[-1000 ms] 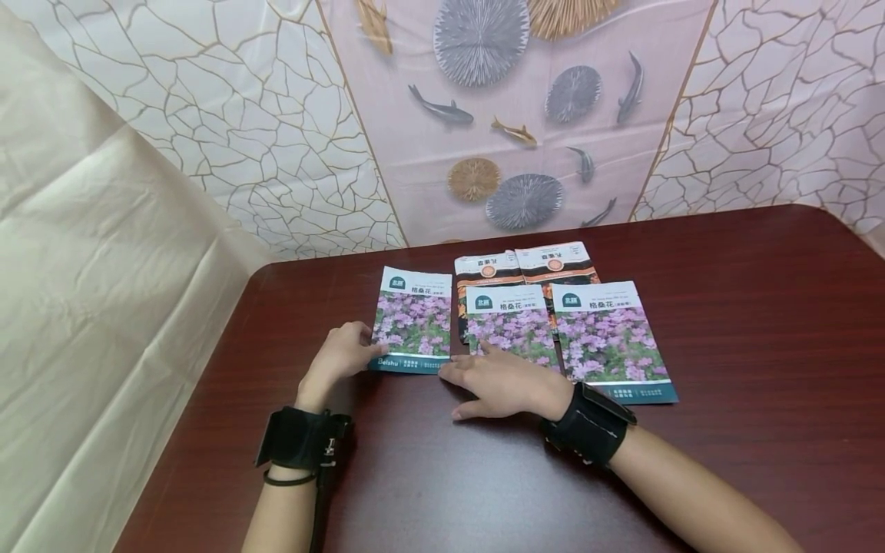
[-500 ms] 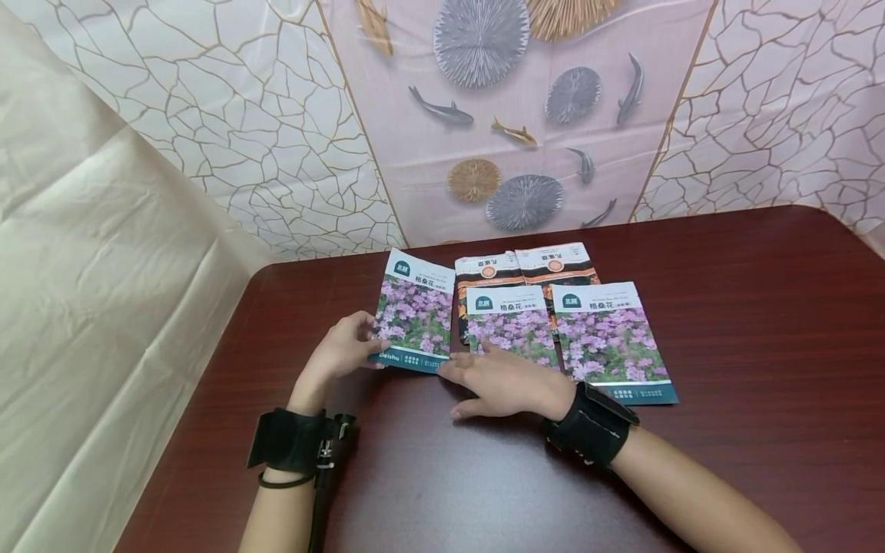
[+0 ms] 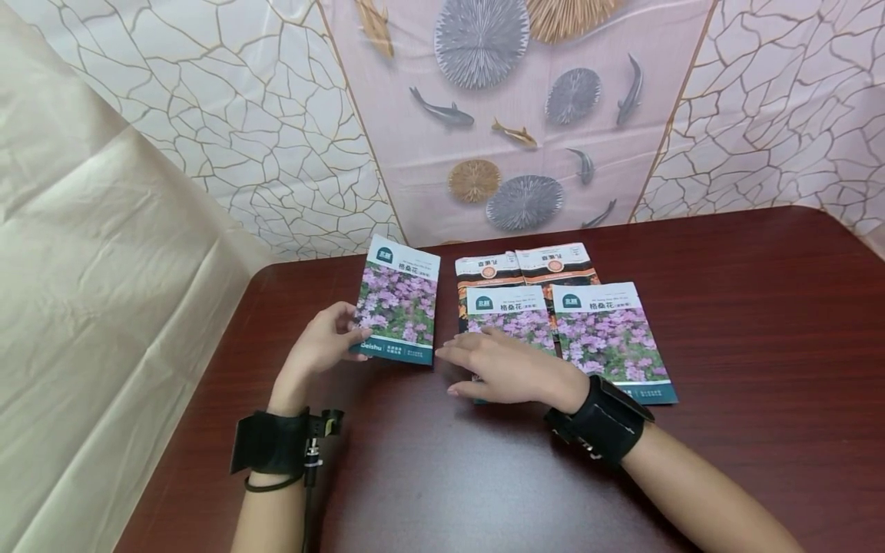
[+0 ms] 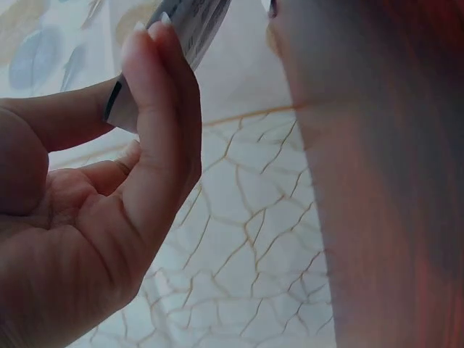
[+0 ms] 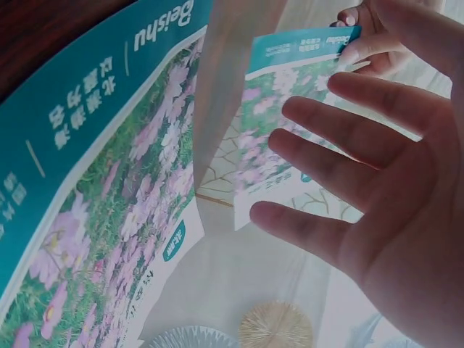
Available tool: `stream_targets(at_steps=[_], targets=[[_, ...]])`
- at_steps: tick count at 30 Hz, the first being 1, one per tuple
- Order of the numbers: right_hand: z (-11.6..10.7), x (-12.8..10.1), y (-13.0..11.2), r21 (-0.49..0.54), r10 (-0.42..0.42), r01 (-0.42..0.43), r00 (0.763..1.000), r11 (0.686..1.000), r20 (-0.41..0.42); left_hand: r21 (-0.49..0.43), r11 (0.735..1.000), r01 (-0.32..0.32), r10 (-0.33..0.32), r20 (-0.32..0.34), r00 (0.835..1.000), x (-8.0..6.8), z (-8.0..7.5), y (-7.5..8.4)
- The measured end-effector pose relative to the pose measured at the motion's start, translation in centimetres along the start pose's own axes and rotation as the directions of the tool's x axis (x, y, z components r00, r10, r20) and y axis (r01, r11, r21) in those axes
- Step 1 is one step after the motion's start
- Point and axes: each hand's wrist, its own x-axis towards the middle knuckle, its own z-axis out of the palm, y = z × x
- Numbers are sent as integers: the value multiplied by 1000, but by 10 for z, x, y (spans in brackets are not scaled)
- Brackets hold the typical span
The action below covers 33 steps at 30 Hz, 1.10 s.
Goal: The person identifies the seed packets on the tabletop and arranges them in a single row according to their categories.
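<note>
My left hand [image 3: 325, 346] pinches the lower left corner of a seed packet [image 3: 399, 300] with pink flowers and a teal bottom band, and holds it lifted and tilted above the dark red table [image 3: 726, 322]. The left wrist view shows the fingers [image 4: 156, 109] and thumb clamped on that packet's edge [image 4: 190, 25]. My right hand [image 3: 501, 367] hovers with straight, spread fingers over the lower end of a second pink-flower packet [image 3: 513, 321]. From the right wrist the spread fingers [image 5: 341, 138] are seen with the lifted packet [image 5: 290, 123] beyond them.
A third pink-flower packet [image 3: 611, 338] lies right of the second. Two orange-and-black packets [image 3: 525, 265] lie behind them, partly covered. A patterned sheet with fish and round shapes [image 3: 512, 115] stands as a wall behind the table. A cream cloth [image 3: 97, 292] hangs at the left.
The left hand has lifted the leftmost packet off the table, up and to the left. The right hand has risen slightly and its fingers no longer touch that packet.
</note>
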Motion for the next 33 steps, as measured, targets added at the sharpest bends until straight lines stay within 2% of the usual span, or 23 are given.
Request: stream_targets(at_steps=[6, 14, 21, 33], targets=[[-1, 1, -3, -44, -39, 34, 992, 998, -120, -4, 1000, -21, 21, -55, 998, -10, -23, -3], [1, 4, -13, -82, -103, 90, 981, 993, -163, -18, 1000, -3, 1, -125, 992, -20, -45, -14], [8, 6, -20, -93, -162, 151, 979, 984, -124, -22, 999, 46, -48, -145, 988, -24, -59, -32], [16, 17, -31, -141, -153, 148, 988, 979, -22, -39, 989, 145, -150, -154, 977, -24, -73, -57]])
